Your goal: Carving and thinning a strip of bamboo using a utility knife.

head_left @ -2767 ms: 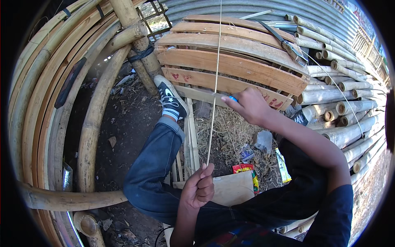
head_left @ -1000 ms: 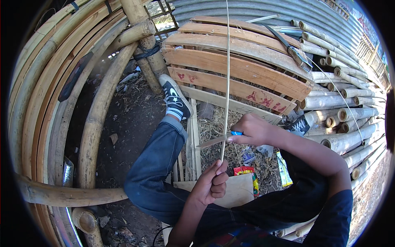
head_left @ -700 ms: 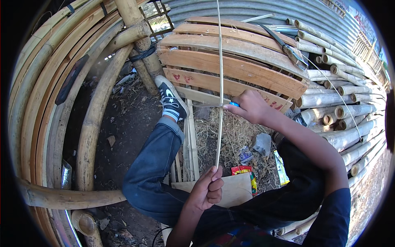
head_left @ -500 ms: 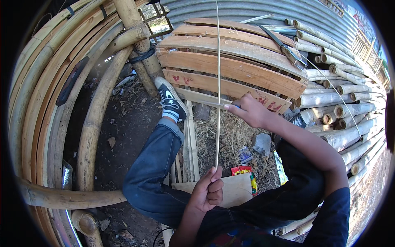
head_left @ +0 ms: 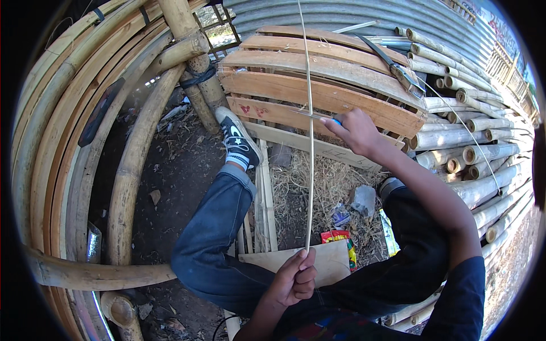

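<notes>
A long thin bamboo strip (head_left: 311,187) runs upright through the middle of the view, from near my lap to the top edge. My left hand (head_left: 294,279) is closed round its near end, thumb on top. My right hand (head_left: 356,132) grips a knife (head_left: 311,115) by its blue handle, mostly hidden in the fingers. The narrow blade points left and crosses the strip, touching it, in front of the wooden slats. A tiny curled shaving shows on the strip by the blade.
A slatted wooden crate (head_left: 318,85) stands ahead, with a sheathed tool (head_left: 406,81) on it. Bamboo poles (head_left: 478,153) are stacked at right; a bamboo frame (head_left: 128,187) curves at left. Between my legs lie a board (head_left: 327,258), dry shavings (head_left: 301,170) and a red wrapper (head_left: 335,236).
My right hand and the knife have moved farther up the strip, away from me. My left hand has dropped slightly nearer my lap and to the right, still holding the strip.
</notes>
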A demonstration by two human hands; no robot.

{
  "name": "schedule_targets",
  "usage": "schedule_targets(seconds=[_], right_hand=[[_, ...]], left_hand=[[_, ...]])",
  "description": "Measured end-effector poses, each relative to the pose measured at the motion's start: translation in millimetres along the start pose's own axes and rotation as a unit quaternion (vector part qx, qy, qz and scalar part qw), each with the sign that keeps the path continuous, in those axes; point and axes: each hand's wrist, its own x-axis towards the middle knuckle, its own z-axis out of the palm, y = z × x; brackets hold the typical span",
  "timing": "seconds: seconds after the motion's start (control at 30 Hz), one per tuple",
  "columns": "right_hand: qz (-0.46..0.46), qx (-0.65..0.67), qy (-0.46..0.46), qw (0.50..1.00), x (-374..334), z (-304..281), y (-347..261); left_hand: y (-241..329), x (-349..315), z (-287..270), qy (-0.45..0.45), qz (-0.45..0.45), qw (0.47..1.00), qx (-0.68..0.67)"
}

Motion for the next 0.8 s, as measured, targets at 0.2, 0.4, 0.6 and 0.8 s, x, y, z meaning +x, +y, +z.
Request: schedule_targets(seconds=[0.2, 0.4, 0.6, 0.8], right_hand=[[-0.149, 0.095, -0.177, 0.968, -29.4, 11.6, -25.6], [-0.063, 0.081, -0.066, 0.992, -8.4, 0.8, -3.0], [-0.067, 0.114, -0.120, 0.984, -20.0, 6.5, -14.0], [-0.126, 0.018, -0.122, 0.984, -10.7, 3.3, -4.5]], left_hand=[[9.3, 15.7, -2.5, -0.090, 0.029, 0.980, -0.174], [4.2, -0.6, -7.1, -0.138, -0.030, 0.963, -0.231], [-8.9, 1.1, -12.9, -0.098, 0.012, 0.972, -0.213], [-3.9, -10.5, -16.9, -0.086, -0.023, 0.986, -0.139]])
